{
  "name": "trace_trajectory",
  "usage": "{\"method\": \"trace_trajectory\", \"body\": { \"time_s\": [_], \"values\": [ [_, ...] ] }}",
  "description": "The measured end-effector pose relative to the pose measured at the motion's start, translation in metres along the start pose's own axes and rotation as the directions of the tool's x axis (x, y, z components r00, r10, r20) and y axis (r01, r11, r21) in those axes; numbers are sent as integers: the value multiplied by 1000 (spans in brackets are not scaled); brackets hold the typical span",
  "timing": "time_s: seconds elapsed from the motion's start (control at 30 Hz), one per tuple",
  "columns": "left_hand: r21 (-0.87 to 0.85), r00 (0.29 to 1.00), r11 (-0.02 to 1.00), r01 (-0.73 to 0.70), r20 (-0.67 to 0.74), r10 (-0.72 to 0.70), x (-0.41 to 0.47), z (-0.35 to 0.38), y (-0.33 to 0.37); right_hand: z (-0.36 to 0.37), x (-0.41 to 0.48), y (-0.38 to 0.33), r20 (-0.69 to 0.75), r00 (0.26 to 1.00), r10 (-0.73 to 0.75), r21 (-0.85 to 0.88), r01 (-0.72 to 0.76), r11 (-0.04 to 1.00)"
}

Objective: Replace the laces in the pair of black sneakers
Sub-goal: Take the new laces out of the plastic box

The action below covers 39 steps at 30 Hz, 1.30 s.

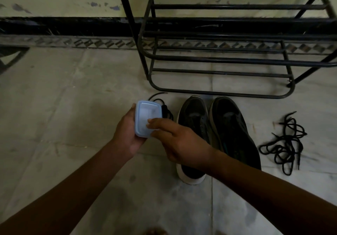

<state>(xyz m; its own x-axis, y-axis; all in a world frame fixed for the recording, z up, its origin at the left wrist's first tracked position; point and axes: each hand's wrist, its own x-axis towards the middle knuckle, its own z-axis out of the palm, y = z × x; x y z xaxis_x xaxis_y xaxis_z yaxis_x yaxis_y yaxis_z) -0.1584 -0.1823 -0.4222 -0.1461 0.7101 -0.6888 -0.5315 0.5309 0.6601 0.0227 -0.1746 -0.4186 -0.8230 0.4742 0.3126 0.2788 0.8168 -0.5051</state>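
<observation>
Here, gripped in the left hand – fingers curled round its edge – a small blue box, with the right hand laid fairly flat on the lid. Just right of both, nearer the right hand: black sneakers, toes pointing away; further right, loose laces.

Black sneakers sit side by side, a tangled black lace pile to their right, another lace bundle left.
</observation>
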Motion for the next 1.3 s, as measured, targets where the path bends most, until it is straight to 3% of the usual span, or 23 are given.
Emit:
{"method": "trace_trajectory", "body": {
  "time_s": [0.1,0.2,0.3,0.37,0.47,0.53,0.57,0.67,0.77,0.9,1.3],
  "values": [
    [-105,995,994,24,98,-14,2,0,-2,-1,3,0,-59,998,0,-37,-3,999],
    [-143,984,988,-65,154,87,-1,-1,1,2,7,-2,-117,992,45,-75,-54,996],
    [-69,987,989,-133,85,139,-1,10,-2,2,6,-1,-115,986,121,12,-121,993],
    [42,973,972,-232,-4,232,3,11,-6,0,4,3,-135,987,90,2,-90,996],
    [326,863,827,-459,-56,501,7,15,-11,-6,4,6,-293,925,242,142,-208,968],
    [479,768,674,-562,-2,641,6,19,-13,-13,8,5,-377,805,458,258,-383,887],
    [523,738,616,-589,37,674,5,22,-14,-16,11,6,-349,757,552,300,-468,831],
    [585,672,485,-650,144,726,3,33,-19,-24,20,11,-194,691,696,439,-573,692],
    [592,613,412,-693,184,768,-4,48,-24,-29,24,15,-188,617,764,560,-572,599],
    [567,640,469,-677,140,755,-13,66,-29,-29,21,20,-247,606,756,581,-532,616],
    [643,607,370,-670,188,772,-8,68,-29,-26,17,24,-249,564,788,626,-527,575]
  ]
}}
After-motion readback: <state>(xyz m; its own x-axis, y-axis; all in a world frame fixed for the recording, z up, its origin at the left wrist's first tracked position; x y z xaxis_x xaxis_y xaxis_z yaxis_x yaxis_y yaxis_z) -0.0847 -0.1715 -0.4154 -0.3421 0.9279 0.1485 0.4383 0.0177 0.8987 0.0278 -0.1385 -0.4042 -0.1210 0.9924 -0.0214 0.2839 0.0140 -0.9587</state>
